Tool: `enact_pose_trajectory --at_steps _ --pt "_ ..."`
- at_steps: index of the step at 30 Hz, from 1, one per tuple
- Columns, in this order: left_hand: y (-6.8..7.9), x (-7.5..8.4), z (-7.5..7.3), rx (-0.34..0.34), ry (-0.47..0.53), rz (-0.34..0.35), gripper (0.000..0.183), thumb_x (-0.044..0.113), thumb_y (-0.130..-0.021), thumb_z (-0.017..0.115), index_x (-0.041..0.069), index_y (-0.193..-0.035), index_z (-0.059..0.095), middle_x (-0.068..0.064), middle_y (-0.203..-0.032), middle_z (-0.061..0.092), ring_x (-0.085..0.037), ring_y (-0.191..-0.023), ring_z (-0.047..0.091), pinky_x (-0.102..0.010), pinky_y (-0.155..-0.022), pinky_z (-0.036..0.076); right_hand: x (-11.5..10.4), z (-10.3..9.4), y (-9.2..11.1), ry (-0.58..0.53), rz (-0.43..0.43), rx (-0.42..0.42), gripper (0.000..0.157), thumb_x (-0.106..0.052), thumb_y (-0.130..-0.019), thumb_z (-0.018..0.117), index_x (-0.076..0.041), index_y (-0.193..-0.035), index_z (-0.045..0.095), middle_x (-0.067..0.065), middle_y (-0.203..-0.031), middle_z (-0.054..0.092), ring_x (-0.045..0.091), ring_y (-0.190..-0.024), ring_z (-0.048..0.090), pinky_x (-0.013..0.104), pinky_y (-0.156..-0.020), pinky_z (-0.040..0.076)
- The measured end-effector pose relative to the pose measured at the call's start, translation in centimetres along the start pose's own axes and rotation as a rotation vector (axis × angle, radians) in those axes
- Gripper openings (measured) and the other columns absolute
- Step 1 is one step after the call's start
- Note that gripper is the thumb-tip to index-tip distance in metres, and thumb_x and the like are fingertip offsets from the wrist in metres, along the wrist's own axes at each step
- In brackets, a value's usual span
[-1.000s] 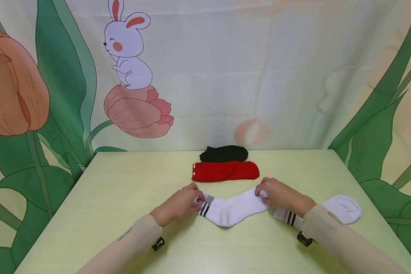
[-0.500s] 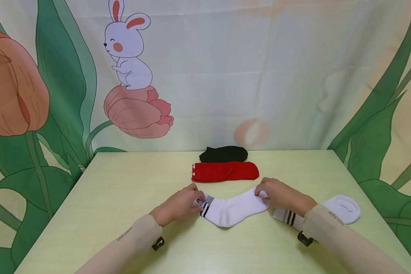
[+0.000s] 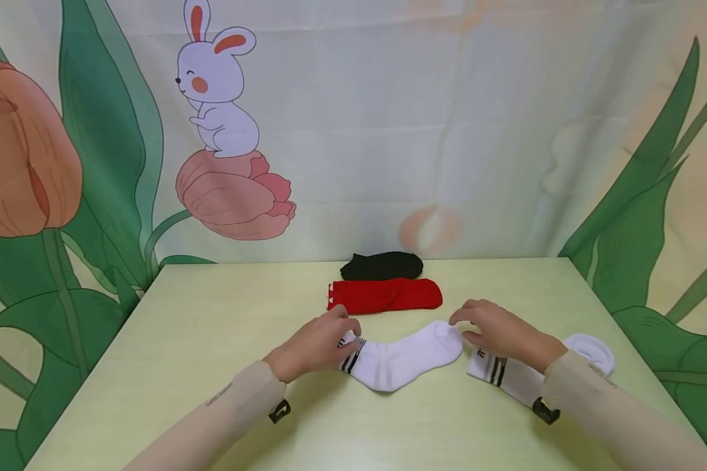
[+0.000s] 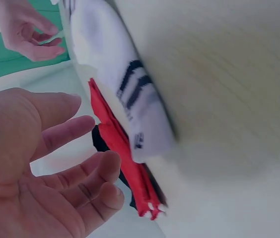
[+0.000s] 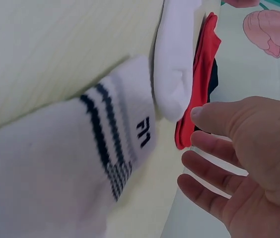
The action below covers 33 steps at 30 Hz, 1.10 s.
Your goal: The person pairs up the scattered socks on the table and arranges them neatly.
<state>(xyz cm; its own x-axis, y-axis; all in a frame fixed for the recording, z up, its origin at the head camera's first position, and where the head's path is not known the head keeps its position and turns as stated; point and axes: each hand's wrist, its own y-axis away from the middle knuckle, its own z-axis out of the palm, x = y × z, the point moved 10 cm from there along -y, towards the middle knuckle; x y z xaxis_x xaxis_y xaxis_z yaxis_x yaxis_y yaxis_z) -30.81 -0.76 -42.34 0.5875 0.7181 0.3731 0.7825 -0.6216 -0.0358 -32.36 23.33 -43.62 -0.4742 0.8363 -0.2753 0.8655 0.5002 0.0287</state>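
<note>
A white sock (image 3: pixel 396 363) with dark cuff stripes lies flat and bent at mid-table, cuff to the left. My left hand (image 3: pixel 317 343) hovers over its cuff; the left wrist view shows the fingers (image 4: pixel 103 171) loosely bent and holding nothing. Just past the toe end is my right hand (image 3: pixel 503 330), its fingers (image 5: pixel 212 171) relaxed and apart from the cloth in the right wrist view. A second white striped sock (image 3: pixel 515 379) lies under the right forearm, which hides part of it.
Behind the white sock lies a red sock (image 3: pixel 385 296), and behind that a black sock (image 3: pixel 381 265) near the table's back edge. The pale table (image 3: pixel 212 314) meets a printed curtain (image 3: pixel 342 131) at the back.
Both hands have let go of the white sock's ends. The right hand has moved slightly right, the left has lifted a little. The sock stays in place.
</note>
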Motion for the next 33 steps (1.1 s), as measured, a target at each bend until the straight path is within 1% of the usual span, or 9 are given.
enact_pose_trajectory --at_steps 4,8,15,20,22,25,27,30,33 --pt "-0.7 1.0 0.0 0.005 -0.013 0.032 0.022 0.022 -0.091 0.069 0.011 -0.11 0.069 -0.004 -0.099 0.062 -0.012 -0.082 0.054 -0.023 -0.067 0.048 0.8 -0.1 0.9 0.013 -0.002 0.019 0.032 -0.012 -0.086 0.074 -0.014 -0.118 0.069 0.003 -0.113 0.064 0.023 -0.105 0.059 0.042 -0.092 0.051" --pt "-1.5 2.0 0.2 0.009 -0.027 0.046 0.023 0.021 -0.091 0.069 0.011 -0.111 0.069 0.001 -0.096 0.067 -0.012 -0.083 0.059 -0.022 -0.069 0.05 1.2 -0.7 1.9 0.011 -0.025 0.058 0.03 -0.012 -0.087 0.073 -0.013 -0.117 0.069 0.005 -0.113 0.064 0.024 -0.105 0.059 0.043 -0.092 0.05" --pt "-2.9 4.0 -0.1 0.052 -0.03 0.065 0.023 0.022 -0.091 0.068 0.014 -0.113 0.067 0.003 -0.096 0.067 -0.011 -0.083 0.061 -0.02 -0.066 0.05 1.6 -2.2 3.3 0.034 -0.05 0.122 0.032 -0.012 -0.086 0.074 -0.013 -0.118 0.069 0.002 -0.114 0.064 0.025 -0.106 0.058 0.044 -0.092 0.05" --pt "-3.8 5.8 0.0 0.08 -0.02 0.113 0.036 0.022 -0.092 0.066 0.016 -0.127 0.059 0.002 -0.101 0.067 -0.012 -0.084 0.062 -0.019 -0.066 0.049 2.4 -2.6 4.1 0.055 -0.055 0.143 0.033 -0.012 -0.086 0.073 -0.012 -0.119 0.068 0.004 -0.114 0.064 0.026 -0.106 0.058 0.046 -0.092 0.048" --pt "-4.1 6.4 0.2 0.089 -0.015 0.127 0.043 0.022 -0.093 0.065 0.019 -0.134 0.053 0.004 -0.095 0.065 -0.01 -0.079 0.06 -0.018 -0.062 0.048 2.9 -2.6 4.4 0.056 -0.046 0.142 0.033 -0.013 -0.087 0.073 -0.012 -0.12 0.068 0.005 -0.114 0.064 0.027 -0.106 0.058 0.047 -0.092 0.048" --pt "-4.5 7.3 0.6 0.092 0.001 0.15 0.05 0.022 -0.094 0.064 0.022 -0.14 0.046 0.007 -0.077 0.058 -0.007 -0.065 0.054 -0.018 -0.052 0.042 3.6 -2.7 5.0 0.055 -0.033 0.14 0.035 -0.013 -0.087 0.073 -0.012 -0.121 0.067 0.007 -0.116 0.064 0.028 -0.106 0.057 0.048 -0.091 0.048" --pt "-4.9 7.9 0.8 0.089 0.013 0.159 0.053 0.022 -0.094 0.063 0.024 -0.142 0.043 0.008 -0.068 0.053 -0.006 -0.058 0.048 -0.019 -0.047 0.039 4.1 -2.7 5.4 0.06 -0.026 0.143 0.036 -0.013 -0.087 0.073 -0.013 -0.123 0.066 0.008 -0.116 0.064 0.029 -0.107 0.057 0.049 -0.091 0.048" --pt "-5.4 8.9 1.2 0.081 0.014 0.167 0.055 0.023 -0.094 0.063 0.025 -0.144 0.04 0.009 -0.063 0.049 -0.006 -0.052 0.044 -0.02 -0.045 0.035 4.8 -2.9 6.1 0.068 -0.021 0.16 0.038 -0.012 -0.086 0.073 -0.012 -0.124 0.065 0.008 -0.116 0.064 0.031 -0.107 0.058 0.049 -0.091 0.048" --pt "-6.1 9.9 1.7 0.069 -0.003 0.172 0.055 0.026 -0.095 0.061 0.025 -0.146 0.04 0.008 -0.061 0.05 -0.007 -0.051 0.041 -0.02 -0.045 0.034 5.3 -3.0 6.8 0.079 -0.02 0.181 0.04 -0.011 -0.085 0.075 -0.011 -0.123 0.065 0.009 -0.116 0.064 0.032 -0.107 0.058 0.05 -0.091 0.048"
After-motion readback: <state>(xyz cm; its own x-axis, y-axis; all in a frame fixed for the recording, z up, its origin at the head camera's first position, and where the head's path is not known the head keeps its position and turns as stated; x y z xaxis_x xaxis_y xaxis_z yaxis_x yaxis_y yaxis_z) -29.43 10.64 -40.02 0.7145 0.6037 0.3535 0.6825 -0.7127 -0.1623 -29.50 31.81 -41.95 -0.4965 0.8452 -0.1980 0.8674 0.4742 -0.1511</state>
